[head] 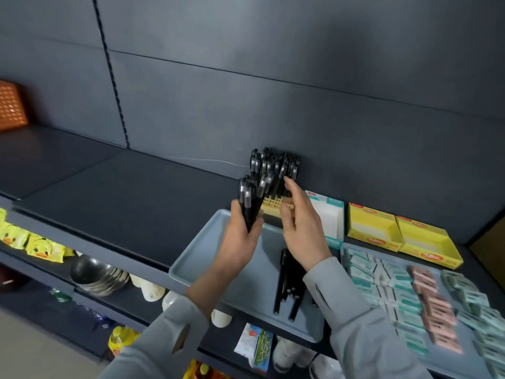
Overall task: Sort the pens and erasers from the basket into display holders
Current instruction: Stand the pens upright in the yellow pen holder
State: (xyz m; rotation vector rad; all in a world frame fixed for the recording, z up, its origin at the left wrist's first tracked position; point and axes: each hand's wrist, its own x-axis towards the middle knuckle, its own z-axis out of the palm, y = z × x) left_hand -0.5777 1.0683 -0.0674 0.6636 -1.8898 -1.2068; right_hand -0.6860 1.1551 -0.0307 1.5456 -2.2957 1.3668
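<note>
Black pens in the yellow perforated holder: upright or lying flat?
Upright: the black pens stand packed, caps up, in the yellow perforated holder.

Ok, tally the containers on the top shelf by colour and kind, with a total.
Yellow cardboard display boxes: 2
White-and-teal cardboard display box: 1
Yellow perforated plastic pen holder: 1
Blue-grey plastic trays: 2
Orange perforated plastic basket: 1
Total: 7

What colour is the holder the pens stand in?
The pen holder is yellow with a perforated grid; head view.
</note>
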